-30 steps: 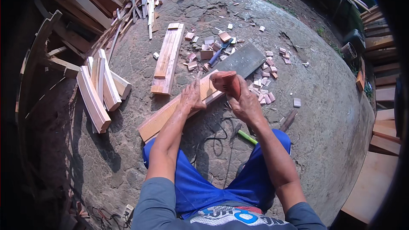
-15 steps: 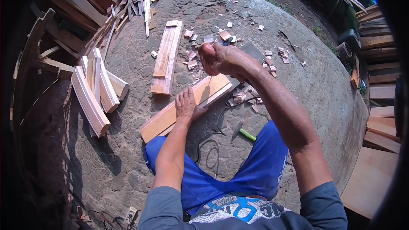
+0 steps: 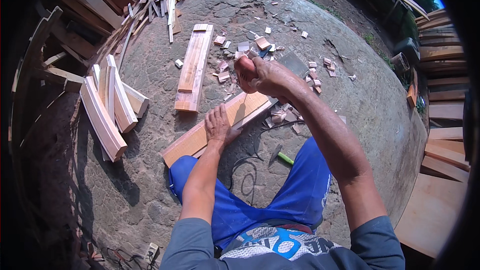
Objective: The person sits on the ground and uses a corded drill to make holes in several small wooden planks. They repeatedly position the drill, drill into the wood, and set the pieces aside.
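My right hand (image 3: pixel 271 77) grips a red power drill (image 3: pixel 243 71), held upright with a thin bit pointing down at a pale wooden board (image 3: pixel 194 142); whether the bit touches it I cannot tell. My left hand (image 3: pixel 219 125) holds that board, fingers across its top, thumb at the edge. The board lies diagonally by my left knee, its far end near a dark board (image 3: pixel 295 66). A hammer with a green handle (image 3: pixel 284 157) lies between my knees, beside a black cord (image 3: pixel 238 170). Small offcuts (image 3: pixel 262 43) are scattered beyond. Another plank (image 3: pixel 188 87) lies at left of them.
A pile of shaped timber (image 3: pixel 102 122) sits at left on the cracked concrete (image 3: pixel 130 210). Loose strips (image 3: pixel 172 12) heap at the back left. Stacked boards (image 3: pixel 445 95) line the right side. A power socket block (image 3: pixel 151 253) with cables lies at lower left.
My right hand has turned and tipped the drill upright, bit downward, over the board. My left hand shifted slightly toward me. The drill moved little in the last half second.
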Demonstrator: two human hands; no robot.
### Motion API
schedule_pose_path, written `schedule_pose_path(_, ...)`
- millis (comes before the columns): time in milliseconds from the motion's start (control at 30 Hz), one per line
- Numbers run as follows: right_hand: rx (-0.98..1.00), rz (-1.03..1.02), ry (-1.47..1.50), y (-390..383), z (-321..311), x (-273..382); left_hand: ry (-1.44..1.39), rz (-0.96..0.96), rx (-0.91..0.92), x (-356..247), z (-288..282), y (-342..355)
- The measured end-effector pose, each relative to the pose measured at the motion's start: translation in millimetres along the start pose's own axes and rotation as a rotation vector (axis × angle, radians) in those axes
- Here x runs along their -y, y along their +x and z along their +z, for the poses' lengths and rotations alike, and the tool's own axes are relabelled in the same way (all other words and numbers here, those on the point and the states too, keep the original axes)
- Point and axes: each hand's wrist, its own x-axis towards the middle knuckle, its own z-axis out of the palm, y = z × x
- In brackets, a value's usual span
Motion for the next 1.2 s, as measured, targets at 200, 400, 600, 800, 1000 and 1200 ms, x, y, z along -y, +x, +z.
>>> schedule_pose_path(200,0.006,0.018,0.0,-0.2,-1.9,2.4,0.007,0.011,-0.022,3.0,5.8,2.0)
schedule_pose_path(400,-0.029,-0.042,-0.024,7.5,9.5,-10.2,0.01,0.026,-0.079,4.2,10.4,0.7)
schedule_pose_path(600,-0.021,0.004,-0.029,11.9,12.9,-16.6,0.033,0.043,-0.096,2.9,11.3,0.8)
schedule_pose_path(800,0.003,-0.018,-0.052,8.5,15.1,-12.8,0.018,0.044,-0.114,6.9,14.3,2.4)
schedule_pose_path(1000,-0.021,-0.012,-0.042,11.7,14.5,-12.9,0.022,0.058,-0.128,5.5,14.0,2.4)
schedule_pose_path(1200,-0.003,0.015,-0.046,14.9,17.6,-12.0,0.027,0.061,-0.153,6.8,16.9,2.3)
